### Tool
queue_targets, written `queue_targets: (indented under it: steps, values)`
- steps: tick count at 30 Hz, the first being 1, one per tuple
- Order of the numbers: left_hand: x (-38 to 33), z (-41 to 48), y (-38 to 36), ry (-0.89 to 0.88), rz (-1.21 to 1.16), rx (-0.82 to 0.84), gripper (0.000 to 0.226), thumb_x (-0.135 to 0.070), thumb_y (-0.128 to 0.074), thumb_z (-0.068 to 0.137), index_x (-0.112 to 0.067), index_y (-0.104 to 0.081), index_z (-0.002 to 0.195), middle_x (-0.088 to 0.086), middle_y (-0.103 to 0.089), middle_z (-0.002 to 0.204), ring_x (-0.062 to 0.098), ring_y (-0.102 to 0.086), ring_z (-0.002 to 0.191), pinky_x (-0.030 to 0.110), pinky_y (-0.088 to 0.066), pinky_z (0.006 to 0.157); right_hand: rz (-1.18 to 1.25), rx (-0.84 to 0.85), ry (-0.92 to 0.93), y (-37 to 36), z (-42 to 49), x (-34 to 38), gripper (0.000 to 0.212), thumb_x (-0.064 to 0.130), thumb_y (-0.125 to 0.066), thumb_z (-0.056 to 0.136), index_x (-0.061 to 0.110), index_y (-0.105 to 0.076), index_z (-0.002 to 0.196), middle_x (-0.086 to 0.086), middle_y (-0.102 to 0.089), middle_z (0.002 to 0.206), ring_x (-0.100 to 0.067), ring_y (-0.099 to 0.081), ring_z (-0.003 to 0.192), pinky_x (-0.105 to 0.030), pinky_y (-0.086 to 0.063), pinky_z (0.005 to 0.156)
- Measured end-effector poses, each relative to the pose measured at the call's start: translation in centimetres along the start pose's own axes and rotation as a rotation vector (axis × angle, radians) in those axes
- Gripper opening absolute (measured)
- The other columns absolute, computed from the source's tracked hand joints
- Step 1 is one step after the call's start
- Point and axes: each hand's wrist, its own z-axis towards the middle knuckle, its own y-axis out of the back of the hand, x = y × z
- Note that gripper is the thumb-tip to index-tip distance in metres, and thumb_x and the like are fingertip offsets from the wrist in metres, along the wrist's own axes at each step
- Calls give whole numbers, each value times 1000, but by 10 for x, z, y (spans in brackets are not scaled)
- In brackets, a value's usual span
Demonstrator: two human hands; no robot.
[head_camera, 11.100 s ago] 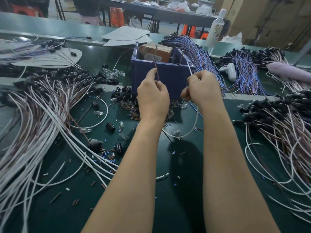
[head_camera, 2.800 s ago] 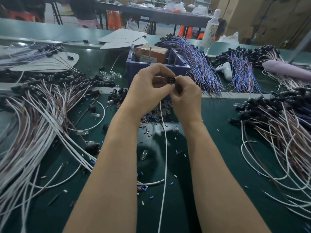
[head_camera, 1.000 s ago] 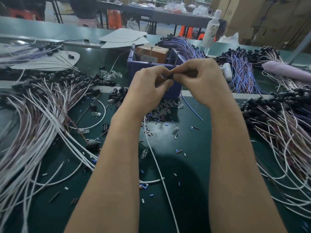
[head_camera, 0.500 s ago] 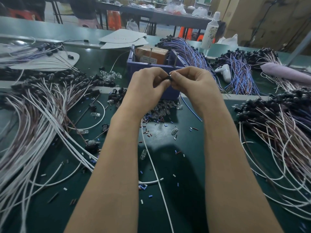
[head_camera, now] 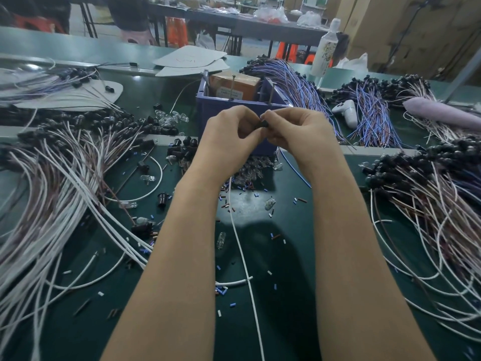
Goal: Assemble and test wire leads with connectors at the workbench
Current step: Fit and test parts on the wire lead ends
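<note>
Both my hands meet in front of the blue box point(head_camera: 208, 118). My left hand point(head_camera: 229, 136) and my right hand point(head_camera: 299, 134) pinch a small black connector point(head_camera: 264, 124) between their fingertips. A white wire lead point(head_camera: 243, 256) hangs from under my left hand and trails down across the green mat toward me. A blue wire point(head_camera: 294, 168) runs down from under my right hand. How the connector sits on the wire is hidden by my fingers.
A big bundle of white and brown leads point(head_camera: 52, 199) lies left, another with black connectors point(head_camera: 429, 194) right. Blue-purple bundles point(head_camera: 299, 84) lie behind the box. Loose black caps point(head_camera: 182, 149), clear bulbs point(head_camera: 250, 168) and cut insulation bits litter the mat. A white bottle point(head_camera: 322, 48) stands at the back.
My hands stay together on the connector and have shifted slightly lower and closer to me; my right hand's fingers have turned a little on it. The white lead still hangs down.
</note>
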Motion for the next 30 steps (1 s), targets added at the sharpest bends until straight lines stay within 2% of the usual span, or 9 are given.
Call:
queue_targets:
  steps: [6,10,14,18,20,24,26,28,30]
  values:
    - [1,1,1,-2,-17,28,13,-21,-66,87,-15,-67,99,-3,-71,87,6,-65,83,11,-47,75,92,-24,0,1,1,-1,11,15,-62,91,13,-69,82,-1,-69,71,-9,-65,63,-19,-53,65]
    - [-2,0,0,-30,23,-8,12,-18,-65,88,-12,-68,97,-2,-70,83,11,-65,81,10,-45,71,150,-49,1,0,1,-2,14,12,-64,89,11,-63,75,-2,-68,68,-9,-65,60,-20,-54,63]
    - [-1,0,0,-58,97,-33,11,-16,-64,87,-11,-69,96,1,-70,82,16,-64,80,19,-45,73,86,-59,24,-5,2,-4,18,11,-63,90,11,-62,72,-6,-65,70,-11,-63,61,-19,-52,62]
    - [-1,-1,1,-58,133,-16,11,-16,-63,88,-12,-69,96,-1,-69,81,13,-62,78,15,-44,71,22,-78,43,-11,0,-4,17,11,-62,91,10,-61,73,-6,-64,69,-8,-62,59,-18,-53,61]
    - [-4,-1,1,-43,126,-45,12,-16,-63,88,-12,-69,97,-1,-70,85,12,-63,81,17,-46,75,-14,-98,70,-13,-1,-2,18,14,-62,91,13,-61,74,-6,-64,69,-11,-62,61,-23,-55,65]
    - [-15,3,0,3,202,-62,21,-20,-60,88,-22,-69,107,0,-69,101,21,-61,98,37,-47,91,-197,-88,122,-10,-2,7,11,23,-64,90,17,-60,81,-3,-66,68,-6,-61,53,-29,-55,65]
    - [-20,5,2,35,270,-52,22,-28,-62,89,-26,-67,110,2,-62,108,21,-57,95,33,-46,90,-277,-101,144,-5,-3,10,11,22,-63,91,18,-58,81,-2,-66,67,-4,-59,47,-29,-54,61]
    - [-25,6,8,53,241,-75,17,-35,-64,88,-22,-64,99,0,-62,93,15,-56,83,25,-43,77,-213,-200,155,2,-3,12,12,20,-60,93,16,-55,83,-2,-65,67,-5,-59,47,-28,-54,59]
    - [-29,6,15,123,102,-14,31,-43,-56,92,-15,-62,83,-5,-65,70,8,-58,65,24,-44,68,-23,-315,150,9,-5,19,9,17,-57,95,13,-54,87,0,-65,65,-5,-60,48,-23,-53,55]
